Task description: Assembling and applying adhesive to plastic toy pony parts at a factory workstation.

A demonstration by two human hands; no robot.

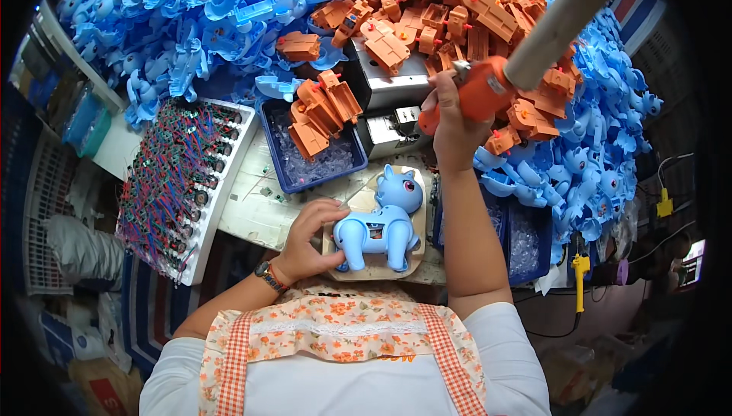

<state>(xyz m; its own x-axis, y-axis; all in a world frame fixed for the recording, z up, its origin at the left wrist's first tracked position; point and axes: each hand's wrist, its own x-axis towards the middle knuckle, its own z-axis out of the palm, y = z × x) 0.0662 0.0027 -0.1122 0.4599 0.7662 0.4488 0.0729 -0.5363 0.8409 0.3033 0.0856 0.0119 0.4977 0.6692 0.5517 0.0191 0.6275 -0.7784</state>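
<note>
A light-blue plastic toy pony (pixel 374 234) lies on its side on a pale wooden block (pixel 335 266) in front of me. A rectangular opening shows in its body, and its head with one large eye points away from me. My left hand (pixel 309 237) grips its rear end, thumb and fingers on either side. Raised to the right, my right hand (pixel 455 130) is wrapped round an orange tool with a thick beige body (pixel 560 23), which looks like an electric screwdriver. The tool is held above the table; its tip is hidden.
Blue pony shells (pixel 229 4) pile up at the back left and more (pixel 602 149) at the right. Orange plastic housings (pixel 488 12) heap between them. A white tray (pixel 221 221) holds wired parts. Blue bins (pixel 293 186) hold small clear pieces. A metal box (pixel 389 84) stands mid-table.
</note>
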